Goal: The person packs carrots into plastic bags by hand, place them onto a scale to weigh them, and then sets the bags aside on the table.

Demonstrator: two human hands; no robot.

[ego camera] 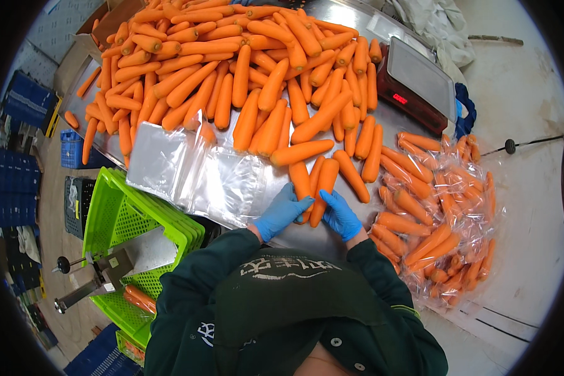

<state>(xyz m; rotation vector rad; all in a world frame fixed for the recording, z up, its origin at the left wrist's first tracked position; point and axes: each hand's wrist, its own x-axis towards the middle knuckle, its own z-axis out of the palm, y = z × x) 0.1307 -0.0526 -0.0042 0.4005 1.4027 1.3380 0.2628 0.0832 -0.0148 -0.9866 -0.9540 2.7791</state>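
Observation:
Both my hands wear blue gloves and are close together at the near edge of the metal table [282,242]. My left hand [282,212] grips the lower end of a carrot [301,181], its thumb lying across it. My right hand [341,215] has its fingers against the side of another carrot [326,181]. A narrower carrot [315,175] lies between these two, its lower part partly hidden. Just beyond, a carrot [302,152] lies crosswise. Clear plastic bags [230,178] lie flat to the left of my hands.
A big heap of loose carrots [225,42] covers the far table. At right stand a red digital scale [416,84] and a pile of bagged carrots [432,225]. Green plastic crates [138,207] are at left, with a metal tape-sealer-like device [108,270] at their rim.

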